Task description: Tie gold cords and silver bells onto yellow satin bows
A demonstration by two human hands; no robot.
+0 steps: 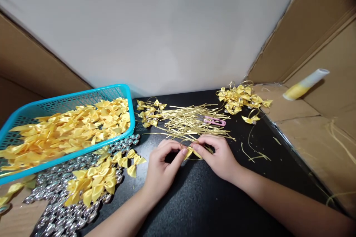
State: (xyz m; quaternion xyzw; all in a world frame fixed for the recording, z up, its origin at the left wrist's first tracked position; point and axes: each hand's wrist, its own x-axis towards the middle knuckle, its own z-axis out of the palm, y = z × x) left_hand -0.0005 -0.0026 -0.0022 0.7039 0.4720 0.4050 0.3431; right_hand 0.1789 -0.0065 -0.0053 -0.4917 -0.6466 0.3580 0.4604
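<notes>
- Grip of the left hand (pixel 164 161) was clamped, between thumb and index finger, on 1 side of a small yellow bow (pixel 191 153).
- Grip of the right hand (pixel 221 155) was also closed, and its thumb and index finger pinched the other side of the same bow.
- This bow was between the 2 hands, just above the black bench (pixel 180 203), and a thin gold strip curved beside it.
- Behind the hands, many gold strips (pixel 189 120) lay in a loose, flat heap, and on the right part of this heap rested a tool with a pink handle (pixel 214 119).
- To the left of the strips there was a small group of bows with gold loops (pixel 150 116).
- At the far right corner of the bench, a bigger pile of looped bows (pixel 236 98) was lying, with 1 single looped bow (pixel 251 119) near it.
- On the left stood a blue basket (pixel 131 114), which contained a lot of yellow bows.
- Silver beads (pixel 66 203) were spread in front of the basket, and some loose bows (pixel 94 183) lay on them.
- Thin cut scraps (pixel 258 155) lay behind the right forearm.
- A white and yellow tube (pixel 306 84) stuck out at the cardboard on the right.
</notes>
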